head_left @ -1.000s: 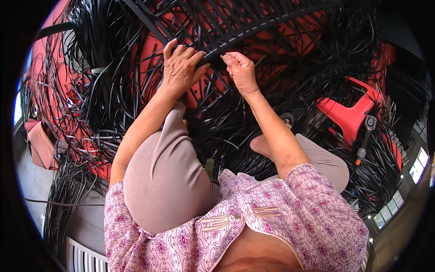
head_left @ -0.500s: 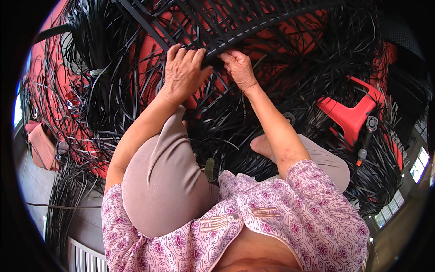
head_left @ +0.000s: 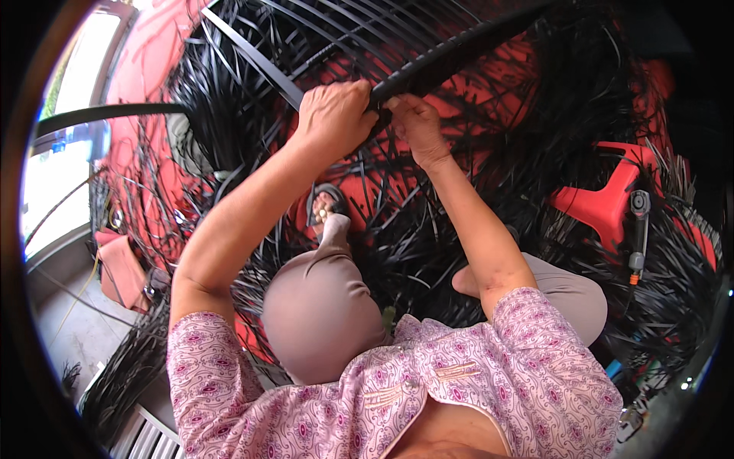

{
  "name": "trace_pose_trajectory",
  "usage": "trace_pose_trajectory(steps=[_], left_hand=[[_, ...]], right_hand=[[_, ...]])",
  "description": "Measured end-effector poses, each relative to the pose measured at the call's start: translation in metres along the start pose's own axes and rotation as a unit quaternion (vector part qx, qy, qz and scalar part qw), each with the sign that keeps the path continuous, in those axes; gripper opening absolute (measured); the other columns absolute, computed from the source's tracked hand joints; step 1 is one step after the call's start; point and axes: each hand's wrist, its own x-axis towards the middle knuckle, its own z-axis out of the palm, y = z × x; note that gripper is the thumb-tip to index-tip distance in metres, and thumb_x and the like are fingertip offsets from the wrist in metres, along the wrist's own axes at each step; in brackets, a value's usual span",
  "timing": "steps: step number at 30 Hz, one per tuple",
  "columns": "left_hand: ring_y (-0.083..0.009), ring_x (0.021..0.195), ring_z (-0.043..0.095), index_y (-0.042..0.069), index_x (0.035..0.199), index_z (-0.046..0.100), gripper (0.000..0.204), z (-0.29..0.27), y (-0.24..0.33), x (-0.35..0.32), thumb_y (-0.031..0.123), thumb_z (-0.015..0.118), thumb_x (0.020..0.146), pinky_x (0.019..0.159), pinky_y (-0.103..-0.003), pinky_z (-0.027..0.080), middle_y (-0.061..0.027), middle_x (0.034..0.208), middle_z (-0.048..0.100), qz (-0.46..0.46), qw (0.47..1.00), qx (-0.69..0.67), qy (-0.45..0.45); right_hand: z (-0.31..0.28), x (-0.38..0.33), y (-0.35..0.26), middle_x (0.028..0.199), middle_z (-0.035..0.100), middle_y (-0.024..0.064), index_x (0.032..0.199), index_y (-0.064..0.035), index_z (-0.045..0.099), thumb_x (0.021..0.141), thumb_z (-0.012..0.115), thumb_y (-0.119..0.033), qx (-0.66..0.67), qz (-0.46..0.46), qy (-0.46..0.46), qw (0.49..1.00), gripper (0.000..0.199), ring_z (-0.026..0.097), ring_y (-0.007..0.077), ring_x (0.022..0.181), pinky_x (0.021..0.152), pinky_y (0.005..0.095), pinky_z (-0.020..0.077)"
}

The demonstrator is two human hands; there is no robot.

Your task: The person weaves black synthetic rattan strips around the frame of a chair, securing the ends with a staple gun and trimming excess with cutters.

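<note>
A black frame (head_left: 459, 47) with a row of flat black strips (head_left: 329, 30) stretched across it stands tilted in front of me. My left hand (head_left: 335, 118) is closed over the frame's near corner, thumb toward the inner right side. Just right of it, my right hand (head_left: 419, 128) pinches at the lower edge of the rail. Its thumb and forefinger press together there, and what lies between them is too small to make out. A flat black side bar (head_left: 256, 61) runs up and left from my left hand.
Loose black strips (head_left: 397, 245) lie heaped around my legs over a red surface (head_left: 141, 84). To the right are a red plastic legged piece (head_left: 608, 199) and a grey hand tool (head_left: 639, 233) with an orange end. A pink cloth (head_left: 121, 271) lies at left, near a bright window (head_left: 69, 183).
Both hands have shifted slightly right and down in the picture, with the frame. My left fingers have gone from spread on top to closed round the corner. My left knee has lowered, showing my foot.
</note>
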Motion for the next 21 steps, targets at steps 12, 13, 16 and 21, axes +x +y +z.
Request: trace_pose_trajectory(steps=[12,13,16,21], left_hand=[[-0.0167,0.063,0.065,-0.004,0.083,0.070,0.037,-0.212,0.156,0.032,0.029,0.079,0.071,0.057,-0.030,0.051,-0.0070,0.070,0.067,0.031,0.985,-0.158,-0.060],[-0.0156,0.063,0.065,-0.004,0.084,0.071,0.037,-0.218,0.162,0.022,0.029,0.080,0.071,0.057,-0.028,0.050,-0.0061,0.071,0.067,0.014,0.975,-0.207,-0.074],[-0.0131,0.063,0.064,-0.002,0.085,0.071,0.035,-0.236,0.160,-0.002,0.030,0.080,0.072,0.057,-0.025,0.051,-0.0056,0.075,0.068,0.004,0.944,-0.315,-0.096],[-0.0112,0.058,0.061,0.001,0.087,0.069,0.031,-0.238,0.125,-0.052,0.029,0.079,0.077,0.053,-0.023,0.049,-0.0040,0.074,0.066,-0.029,0.927,-0.372,-0.043]], right_hand=[[-0.027,-0.114,-0.261,0.058,0.040,-0.0081,0.096,-0.0060,0.065,0.093,0.067,-0.025,0.021,-0.019,-0.104,0.994,0.019,0.031,0.0022,0.044,0.040,0.0185,0.0225],[-0.028,-0.123,-0.272,0.058,0.039,-0.0088,0.096,-0.0075,0.065,0.094,0.065,-0.026,0.001,-0.023,-0.103,0.994,0.019,0.030,0.0020,0.043,0.040,0.0187,0.0221],[-0.015,-0.145,-0.293,0.057,0.039,-0.0100,0.098,-0.0082,0.064,0.096,0.063,-0.027,-0.008,-0.013,-0.138,0.990,0.019,0.028,0.0014,0.042,0.039,0.0193,0.0213],[0.040,-0.149,-0.287,0.058,0.039,-0.0097,0.104,-0.0049,0.063,0.098,0.059,-0.025,-0.013,0.033,-0.164,0.986,0.021,0.028,0.0005,0.042,0.040,0.0184,0.0226]])
